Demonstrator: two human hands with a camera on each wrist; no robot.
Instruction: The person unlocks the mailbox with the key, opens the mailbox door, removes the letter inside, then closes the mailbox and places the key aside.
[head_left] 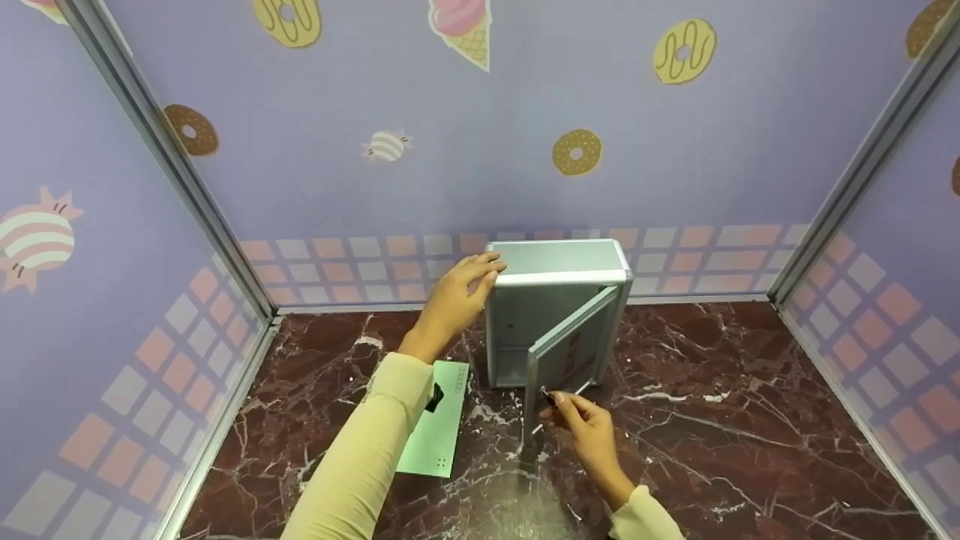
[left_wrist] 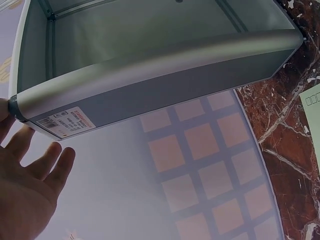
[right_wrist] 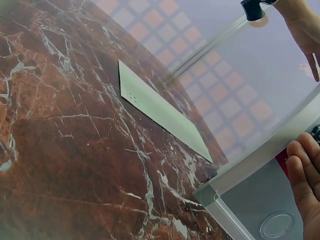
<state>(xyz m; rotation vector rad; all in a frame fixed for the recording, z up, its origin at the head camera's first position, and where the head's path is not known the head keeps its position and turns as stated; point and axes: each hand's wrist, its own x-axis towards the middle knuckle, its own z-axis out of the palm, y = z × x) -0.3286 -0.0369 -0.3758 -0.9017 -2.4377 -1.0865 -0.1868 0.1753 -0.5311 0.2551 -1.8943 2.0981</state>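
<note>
A grey metal mailbox (head_left: pixel 559 261) stands upright near the back wall, its door (head_left: pixel 551 352) swung out towards me. My left hand (head_left: pixel 457 296) rests its fingers on the top left corner; in the left wrist view the other fingers of that hand (left_wrist: pixel 30 185) spread loosely beside the labelled side. At the free edge of the door, my right hand (head_left: pixel 589 431) pinches a small dark-headed key (head_left: pixel 551 399) by the lock. The right wrist view shows those fingers (right_wrist: pixel 305 165) in front of the door (right_wrist: pixel 245 215), mostly hiding the key.
A pale green envelope (head_left: pixel 442 435) lies flat on the dark red marbled tabletop (head_left: pixel 712 442), left of the mailbox and partly under my left forearm. A small black thing (head_left: pixel 433 399) shows on it beside the sleeve. Patterned panels (head_left: pixel 450 172) enclose the table at the back and sides.
</note>
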